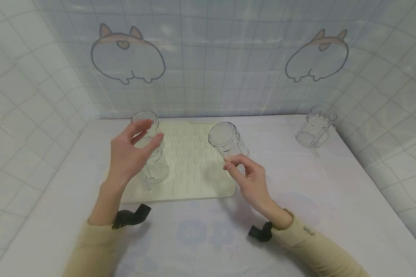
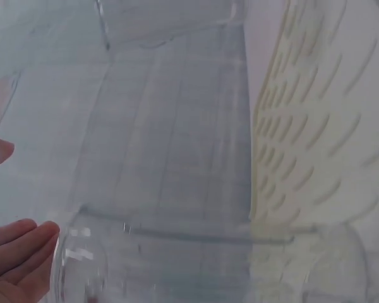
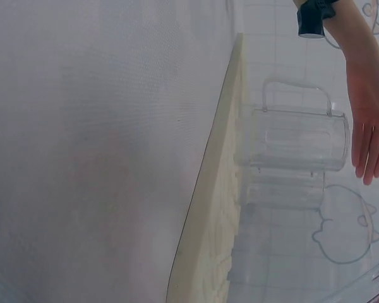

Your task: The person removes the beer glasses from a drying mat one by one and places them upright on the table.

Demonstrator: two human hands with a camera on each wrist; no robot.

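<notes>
My right hand (image 1: 251, 181) pinches a clear glass mug (image 1: 225, 134) by its lower edge, between thumb and fingertips. That mug is tilted, its round end facing up toward the head camera, over the right side of a cream ridged mat (image 1: 190, 184). Fingers apart and nothing between them, my left hand (image 1: 130, 150) hovers over the mat's left side. Below it a clear glass mug (image 1: 156, 171) stands upright, partly covered by the hand in the head view. Just behind stands another clear mug (image 1: 145, 115). Both show side by side in the right wrist view, the nearer mug (image 3: 297, 139) with its handle.
Another clear glass mug (image 1: 315, 127) with a handle stands at the back right of the white-covered table (image 1: 298, 173). A tiled-pattern curtain (image 1: 222, 57) with dog drawings rises behind the table, and similar sheets hang on both sides.
</notes>
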